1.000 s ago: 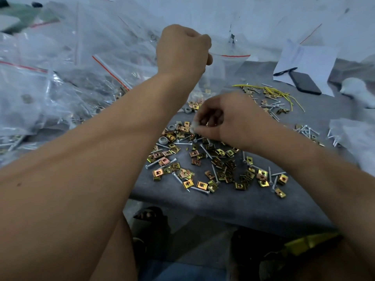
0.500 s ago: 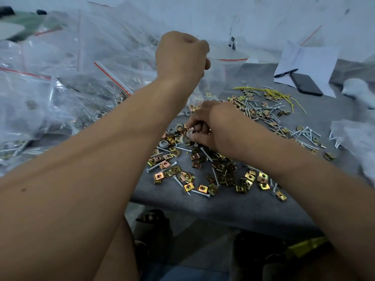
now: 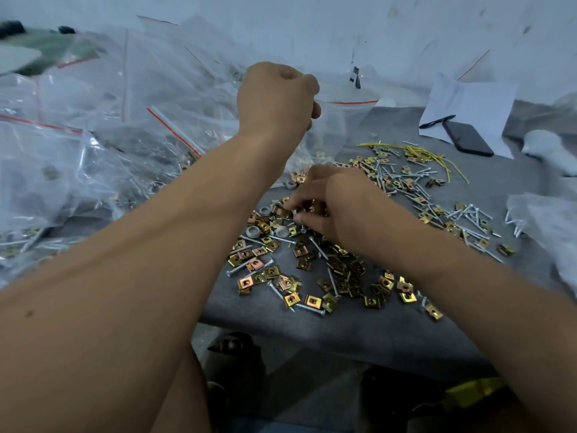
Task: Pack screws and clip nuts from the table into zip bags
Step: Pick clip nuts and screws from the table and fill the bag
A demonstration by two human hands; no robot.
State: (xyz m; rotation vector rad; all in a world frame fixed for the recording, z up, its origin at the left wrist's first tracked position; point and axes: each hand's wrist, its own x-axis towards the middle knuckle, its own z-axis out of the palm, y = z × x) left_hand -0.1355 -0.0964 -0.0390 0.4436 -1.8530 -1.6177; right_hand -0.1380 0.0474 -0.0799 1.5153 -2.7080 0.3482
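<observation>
Lowered since a second ago, right hand (image 3: 337, 207) pinches small parts from loose clip nuts (image 3: 292, 284) and screws (image 3: 315, 246) on the table (image 3: 359, 332). Left hand (image 3: 276, 100) grips an open zip bag (image 3: 340, 120) above. Filled bags (image 3: 93, 145) lie left; much hardware looks unpacked.

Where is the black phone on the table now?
The black phone lies at the far right of the table, partly on a white paper sheet, next to a black pen.
</observation>
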